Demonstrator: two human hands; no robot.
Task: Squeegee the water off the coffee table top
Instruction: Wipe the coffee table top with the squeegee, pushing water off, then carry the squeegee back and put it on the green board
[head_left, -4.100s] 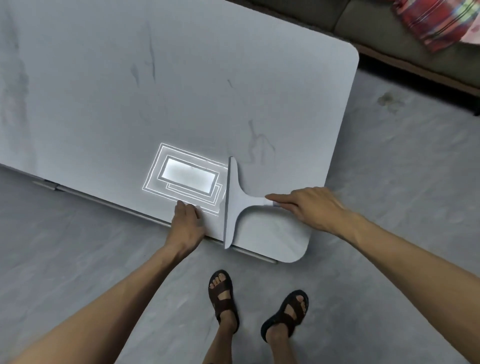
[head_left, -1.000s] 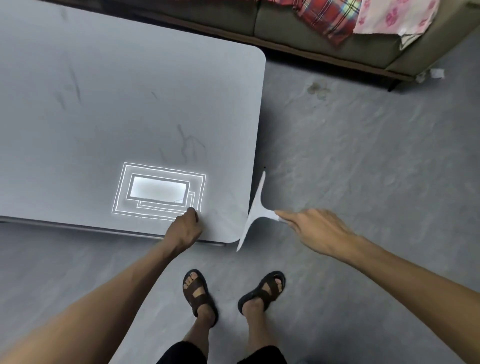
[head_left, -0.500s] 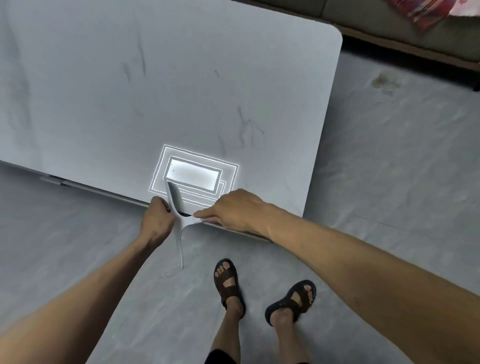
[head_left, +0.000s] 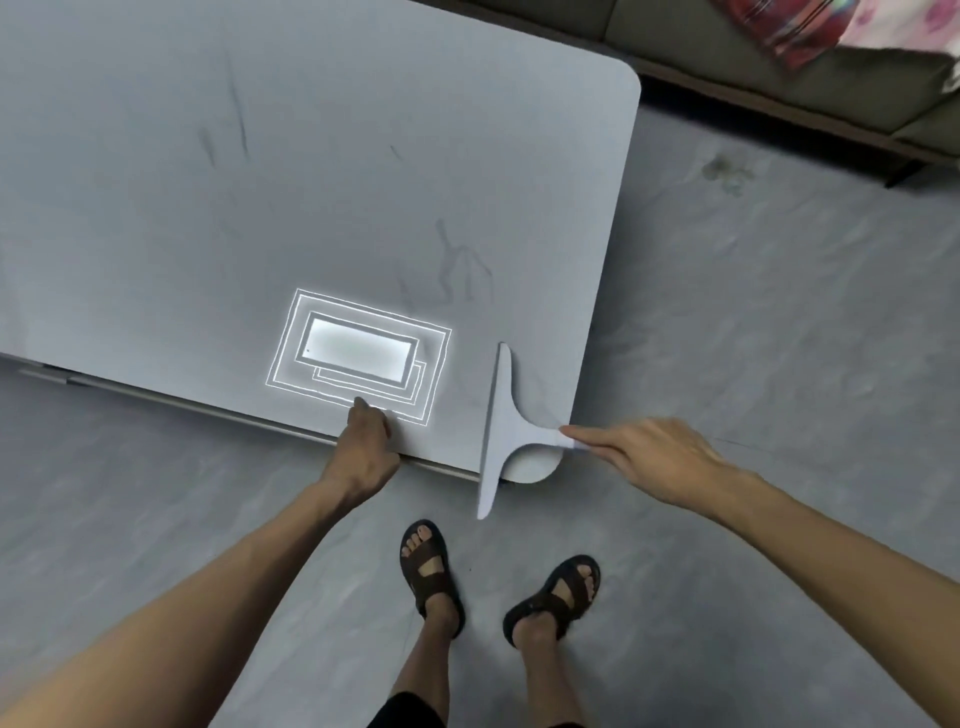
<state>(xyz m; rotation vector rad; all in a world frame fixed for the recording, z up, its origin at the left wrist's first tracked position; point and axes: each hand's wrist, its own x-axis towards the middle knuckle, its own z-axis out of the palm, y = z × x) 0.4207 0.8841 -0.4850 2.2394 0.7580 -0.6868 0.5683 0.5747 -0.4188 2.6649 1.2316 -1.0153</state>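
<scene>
Here right hand (head_left: 649, 457) holds squeegee (head_left: 501, 426), arm outstretched.

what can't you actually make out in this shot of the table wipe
Head view only:
- water on the coffee table top: washed out under the light glare
- end of the squeegee handle: covered by the right hand
- fingertips of the left hand: hidden behind its knuckles
- table's left side: cut off by the frame edge
</scene>
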